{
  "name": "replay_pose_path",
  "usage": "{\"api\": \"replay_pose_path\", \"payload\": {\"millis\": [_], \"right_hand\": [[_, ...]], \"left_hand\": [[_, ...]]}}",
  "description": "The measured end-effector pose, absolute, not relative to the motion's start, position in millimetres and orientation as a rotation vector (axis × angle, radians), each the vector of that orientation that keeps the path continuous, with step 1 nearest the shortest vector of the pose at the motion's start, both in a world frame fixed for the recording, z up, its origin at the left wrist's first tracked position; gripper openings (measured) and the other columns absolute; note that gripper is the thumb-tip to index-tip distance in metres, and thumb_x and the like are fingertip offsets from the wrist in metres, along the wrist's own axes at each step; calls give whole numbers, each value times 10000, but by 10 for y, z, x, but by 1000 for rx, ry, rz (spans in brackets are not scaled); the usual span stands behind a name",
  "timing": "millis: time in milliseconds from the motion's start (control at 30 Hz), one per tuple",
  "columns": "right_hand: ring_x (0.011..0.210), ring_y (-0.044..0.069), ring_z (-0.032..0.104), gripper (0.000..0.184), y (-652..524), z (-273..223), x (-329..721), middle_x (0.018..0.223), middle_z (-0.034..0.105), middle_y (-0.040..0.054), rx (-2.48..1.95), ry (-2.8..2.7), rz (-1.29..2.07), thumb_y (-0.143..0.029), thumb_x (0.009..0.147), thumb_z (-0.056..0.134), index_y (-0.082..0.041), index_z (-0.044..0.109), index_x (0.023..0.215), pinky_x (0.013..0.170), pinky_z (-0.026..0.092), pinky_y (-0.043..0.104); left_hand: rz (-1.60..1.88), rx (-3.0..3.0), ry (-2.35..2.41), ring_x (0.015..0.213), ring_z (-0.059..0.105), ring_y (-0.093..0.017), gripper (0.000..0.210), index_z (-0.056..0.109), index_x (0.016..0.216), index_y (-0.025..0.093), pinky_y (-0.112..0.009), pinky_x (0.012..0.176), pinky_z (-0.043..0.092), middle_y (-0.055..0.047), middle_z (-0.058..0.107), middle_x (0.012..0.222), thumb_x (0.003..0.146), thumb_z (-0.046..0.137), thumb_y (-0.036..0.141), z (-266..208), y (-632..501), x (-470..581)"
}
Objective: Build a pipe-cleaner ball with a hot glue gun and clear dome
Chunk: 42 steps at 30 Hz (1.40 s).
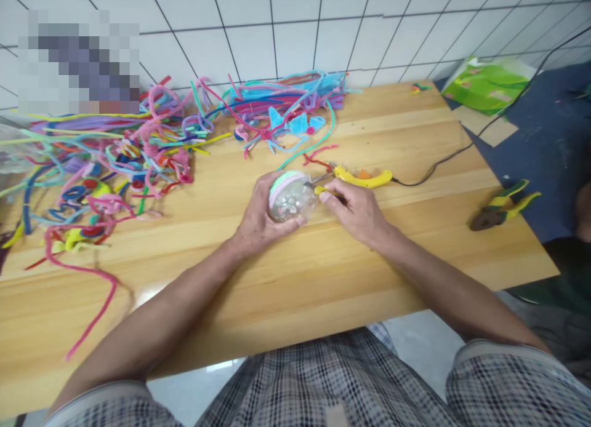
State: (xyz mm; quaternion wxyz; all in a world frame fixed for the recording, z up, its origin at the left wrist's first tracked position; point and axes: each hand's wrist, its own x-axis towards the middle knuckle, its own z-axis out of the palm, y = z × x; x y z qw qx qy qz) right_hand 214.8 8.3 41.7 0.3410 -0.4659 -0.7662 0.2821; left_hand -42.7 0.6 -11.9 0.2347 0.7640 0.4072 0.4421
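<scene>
My left hand (pixel 257 221) is wrapped around a clear plastic ball (pixel 293 200), with silvery bits visible inside. Pale green and lilac fuzzy pipe cleaner bands (pixel 284 184) cover the ball's upper left side. In my right hand (pixel 357 210) is a small yellow-and-black utility knife (pixel 320 190), pinched between thumb and fingers. Its flat grey tip is at the upper right of the ball; whether it touches cannot be made out. Just beyond my right hand lies a yellow glue gun (pixel 364 178) with a black cord.
A big tangle of coloured pipe cleaners (pixel 157 144) spreads over the left and back of the wooden table (pixel 286 291). Yellow-handled pliers (pixel 498 208) lie near the right edge. A green bag (pixel 489 85) is beyond the far right corner, and white tiled wall (pixel 295 39) borders the back.
</scene>
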Motion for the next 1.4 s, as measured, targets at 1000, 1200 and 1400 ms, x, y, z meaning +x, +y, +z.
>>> {"api": "replay_pose_path", "payload": {"millis": [1000, 1200, 1400], "right_hand": [[1013, 218, 822, 347, -23, 242, 2116, 1122, 878, 88, -1158, -2214, 14, -187, 1097, 481, -190, 752, 1314, 851, 607, 327], [1017, 228, 812, 370, -40, 234, 2094, 1127, 876, 96, -1212, -2229, 24, -192, 1093, 482, -191, 742, 1356, 827, 594, 331], [989, 220, 797, 387, -51, 254, 2085, 1101, 870, 84, -1246, -2245, -1, -180, 1086, 481, -204, 747, 1365, 820, 592, 321]], "left_hand": [[1291, 2129, 1144, 1455, 606, -348, 948, 402, 1598, 280, -554, 1259, 513, -147, 575, 1540, 886, 850, 717, -157, 5, -374], [1285, 2140, 1182, 1452, 605, -356, 946, 402, 1584, 276, -570, 1256, 512, -149, 576, 1529, 876, 869, 695, -144, -12, -353], [1309, 2170, 1221, 1447, 600, -367, 956, 396, 1580, 271, -579, 1248, 517, -151, 569, 1522, 857, 906, 634, -151, -32, -329]]}}
